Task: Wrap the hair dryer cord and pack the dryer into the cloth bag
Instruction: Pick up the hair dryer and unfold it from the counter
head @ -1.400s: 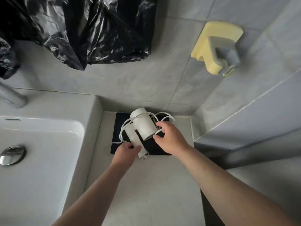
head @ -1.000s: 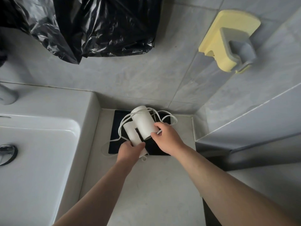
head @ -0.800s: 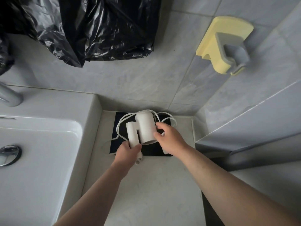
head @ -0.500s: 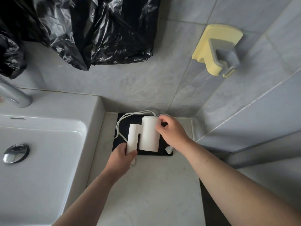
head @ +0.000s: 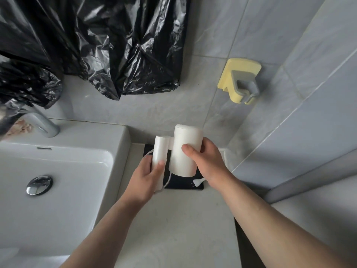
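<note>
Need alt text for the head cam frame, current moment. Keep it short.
Two bare hands hold a white hair dryer above a flat black cloth bag on a bathroom counter: the left hand grips its folded handle, the right hand its barrel. Its white plug lies on the bag; a sink is to the left.

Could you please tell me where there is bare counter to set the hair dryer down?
The counter is bare in front of the cloth bag, between the sink and the right wall, under the forearms. The back corner is crowded: bag, plug, cord, and the left hand and right hand gripping the hair dryer.
</note>
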{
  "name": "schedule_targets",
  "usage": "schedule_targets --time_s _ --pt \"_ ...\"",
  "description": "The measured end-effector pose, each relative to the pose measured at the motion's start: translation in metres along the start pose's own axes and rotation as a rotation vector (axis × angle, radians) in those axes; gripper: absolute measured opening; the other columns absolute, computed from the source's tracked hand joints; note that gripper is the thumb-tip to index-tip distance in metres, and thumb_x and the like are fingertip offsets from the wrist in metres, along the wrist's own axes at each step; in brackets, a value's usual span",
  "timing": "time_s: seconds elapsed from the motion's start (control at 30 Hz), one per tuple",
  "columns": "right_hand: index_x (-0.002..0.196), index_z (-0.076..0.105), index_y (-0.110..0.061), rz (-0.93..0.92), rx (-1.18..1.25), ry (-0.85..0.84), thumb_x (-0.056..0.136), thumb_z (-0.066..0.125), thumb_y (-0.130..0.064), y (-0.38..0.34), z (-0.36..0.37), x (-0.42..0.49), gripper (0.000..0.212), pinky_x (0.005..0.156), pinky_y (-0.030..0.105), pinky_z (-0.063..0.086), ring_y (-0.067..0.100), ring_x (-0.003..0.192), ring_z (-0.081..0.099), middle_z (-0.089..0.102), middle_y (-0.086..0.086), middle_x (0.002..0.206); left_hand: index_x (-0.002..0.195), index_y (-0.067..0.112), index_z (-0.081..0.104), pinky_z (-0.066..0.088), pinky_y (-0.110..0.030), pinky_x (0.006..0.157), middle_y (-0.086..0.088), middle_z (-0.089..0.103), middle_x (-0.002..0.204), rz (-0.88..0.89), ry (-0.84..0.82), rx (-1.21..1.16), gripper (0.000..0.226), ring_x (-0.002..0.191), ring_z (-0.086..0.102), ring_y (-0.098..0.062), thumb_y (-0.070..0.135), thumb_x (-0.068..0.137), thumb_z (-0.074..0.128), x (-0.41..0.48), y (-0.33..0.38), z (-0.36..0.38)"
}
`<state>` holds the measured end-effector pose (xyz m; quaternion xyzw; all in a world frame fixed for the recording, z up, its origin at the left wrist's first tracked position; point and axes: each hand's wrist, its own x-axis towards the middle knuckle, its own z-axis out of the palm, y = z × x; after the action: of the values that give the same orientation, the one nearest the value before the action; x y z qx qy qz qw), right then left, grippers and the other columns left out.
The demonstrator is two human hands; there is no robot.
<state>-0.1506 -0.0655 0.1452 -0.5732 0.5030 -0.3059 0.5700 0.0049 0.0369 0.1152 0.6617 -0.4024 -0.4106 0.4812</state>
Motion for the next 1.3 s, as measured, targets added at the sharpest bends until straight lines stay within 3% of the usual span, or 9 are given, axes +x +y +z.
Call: schedule_targets --time_s 0.17,0.3,0.37,0.57,0.7,0.8,1.0,1.13,1.3 --pt "0.105 0.060 -0.022 -0.077 0.082 0.002 0.057 0.074 -0.046 -0.022 0.009 -0.036 0.056 0.057 0.017 0.049 0.000 0.076 0.067 0.071 -0.007 0.093 0.084 0.005 0.051 0.045 -0.018 0.049 0.001 0.060 0.067 0.035 0.253 -0.002 0.039 0.052 0.054 -0.006 0.040 0.101 0.045 -0.011 0.031 0.016" --pt "0.105 0.058 -0.021 -0.119 0.162 0.100 0.056 0.070 -0.052 -0.033 0.014 -0.051 0.059 0.055 0.014 0.048 -0.004 0.069 0.065 0.069 -0.006 0.091 0.082 0.007 0.050 0.046 -0.033 0.049 0.000 0.058 0.062 0.118 0.273 -0.005 0.046 0.050 0.053 -0.014 0.049 0.099 0.042 -0.022 0.041 0.020" --pt "0.104 0.060 -0.020 -0.149 0.149 0.138 0.053 0.065 -0.059 -0.036 0.014 -0.056 0.064 0.055 0.015 0.048 -0.002 0.069 0.065 0.070 -0.006 0.089 0.079 0.010 0.048 0.046 -0.037 0.049 0.000 0.057 0.060 0.143 0.263 -0.004 0.047 0.050 0.053 -0.016 0.053 0.095 0.042 -0.025 0.044 0.019" --pt "0.098 0.060 -0.022 -0.227 0.044 0.139 0.055 0.063 -0.064 -0.041 0.004 -0.064 0.060 0.056 0.017 0.048 0.000 0.071 0.065 0.069 -0.007 0.086 0.080 0.006 0.047 0.045 -0.027 0.046 -0.004 0.055 0.064 0.168 0.229 0.028 0.048 0.048 0.054 -0.014 0.050 0.099 0.043 -0.037 0.052 0.018" --pt "0.095 0.060 -0.027 -0.251 -0.124 0.059 0.054 0.063 -0.063 -0.050 -0.018 -0.061 0.055 0.055 0.017 0.048 -0.001 0.070 0.065 0.069 -0.007 0.086 0.080 0.009 0.048 0.053 -0.050 0.056 -0.005 0.057 0.065 0.198 0.062 0.277 0.063 0.056 0.060 -0.029 0.072 0.086 0.040 -0.035 0.051 -0.006" --pt "0.097 0.058 -0.032 -0.240 -0.211 -0.047 0.056 0.064 -0.063 -0.054 -0.030 -0.059 0.052 0.058 0.018 0.050 -0.001 0.076 0.066 0.069 -0.010 0.090 0.079 0.012 0.048 0.052 -0.057 0.063 -0.010 0.059 0.068 0.203 -0.025 0.373 0.065 0.063 0.061 -0.034 0.076 0.082 0.037 -0.035 0.047 -0.015" --pt "0.093 0.059 -0.027 -0.190 -0.058 0.029 0.067 0.060 -0.059 -0.065 -0.021 -0.057 0.041 0.055 0.019 0.047 0.007 0.073 0.065 0.067 -0.007 0.085 0.080 0.014 0.045 0.052 -0.054 0.065 -0.007 0.061 0.070 0.213 0.053 0.430 0.064 0.066 0.064 -0.029 0.077 0.081 0.032 -0.034 0.055 -0.008" --pt "0.095 0.061 -0.023 -0.164 -0.146 0.093 0.053 0.059 -0.070 -0.063 -0.019 -0.053 0.064 0.058 0.022 0.046 0.009 0.077 0.066 0.069 -0.007 0.087 0.079 0.013 0.045 0.051 -0.056 0.066 -0.006 0.060 0.069 0.213 0.005 0.431 0.064 0.065 0.063 -0.029 0.076 0.082 0.034 -0.032 0.057 -0.009" --pt "0.085 0.061 -0.031 -0.200 -0.255 0.103 0.051 0.058 -0.068 -0.064 -0.020 -0.051 0.050 0.056 0.018 0.047 0.002 0.073 0.065 0.069 -0.011 0.081 0.078 0.015 0.047 0.053 -0.052 0.066 -0.006 0.061 0.069 0.206 -0.051 0.470 0.054 0.064 0.063 -0.027 0.068 0.088 0.040 -0.030 0.054 -0.013"
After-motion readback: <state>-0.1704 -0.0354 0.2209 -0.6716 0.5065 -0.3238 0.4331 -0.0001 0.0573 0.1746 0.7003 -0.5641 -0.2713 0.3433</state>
